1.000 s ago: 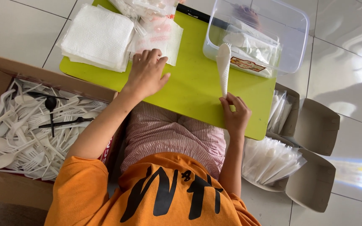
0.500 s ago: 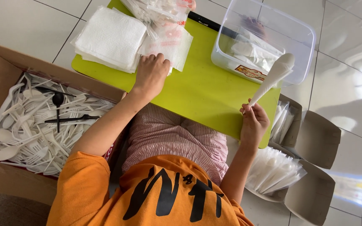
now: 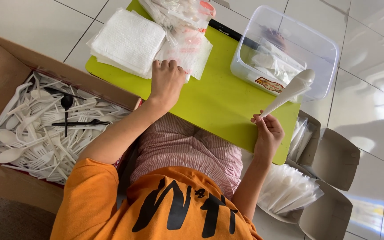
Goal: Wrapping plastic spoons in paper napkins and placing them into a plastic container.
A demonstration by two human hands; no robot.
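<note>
Glossy floor tiles [image 3: 370, 102], clear plastic tub [image 3: 316, 40], matt cardboard box [image 3: 1, 71], soft paper napkins [image 3: 127, 42]

box of white cutlery [image 3: 36, 129], left

The person wears an orange short-sleeved shirt [image 3: 156, 209] with large black lettering across the front (its shapes run bold and angular). Below it come trousers [image 3: 187, 149] in fine pink-and-white stripes. Both arms are bare from the sleeves down, and the left hand [image 3: 167, 82] and right hand [image 3: 268, 133] carry no rings, watch or gloves.
</note>
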